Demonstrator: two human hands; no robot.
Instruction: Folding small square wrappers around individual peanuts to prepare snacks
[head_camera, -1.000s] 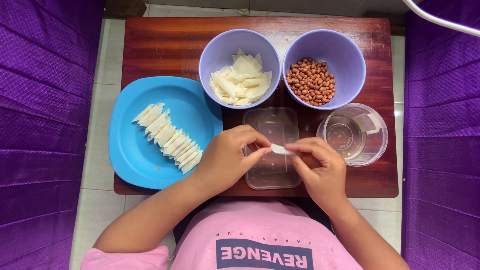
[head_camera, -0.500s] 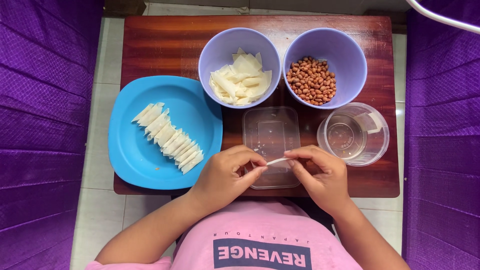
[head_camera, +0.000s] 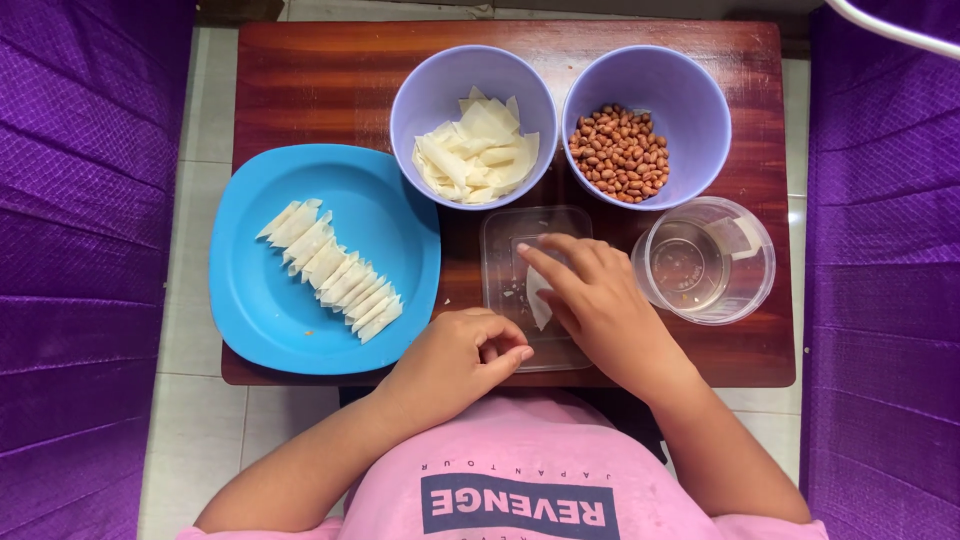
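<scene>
Since the earlier pictures, both hands have separated: they no longer pinch one small white piece between them above the near edge of the clear shallow tray (head_camera: 500, 232). That piece, a white pastry strip (head_camera: 538, 298), now lies flat on the tray under the right hand (head_camera: 590, 300), which suggests the work has passed from holding the strip in the air to laying it out on the tray. This hand has moved away from the body and reaches over the tray with its palm down; the index finger is extended toward the far left, the other fingers are loosely spread, and the fingertips press on or just beside the strip. Whether any finger pinches the strip cannot be told. The left hand (head_camera: 465, 355) has drawn back to the near table edge, just left of the tray, with its fingers curled into a loose fist; nothing shows in it. On the left, the blue plate (head_camera: 250, 300) carries a row of folded pastry pieces (head_camera: 332, 270). At the far side stand a bowl of wrappers (head_camera: 476, 150) and a bowl of peanuts (head_camera: 620, 155), and a clear cup of water (head_camera: 700, 265) stands right of the tray.
</scene>
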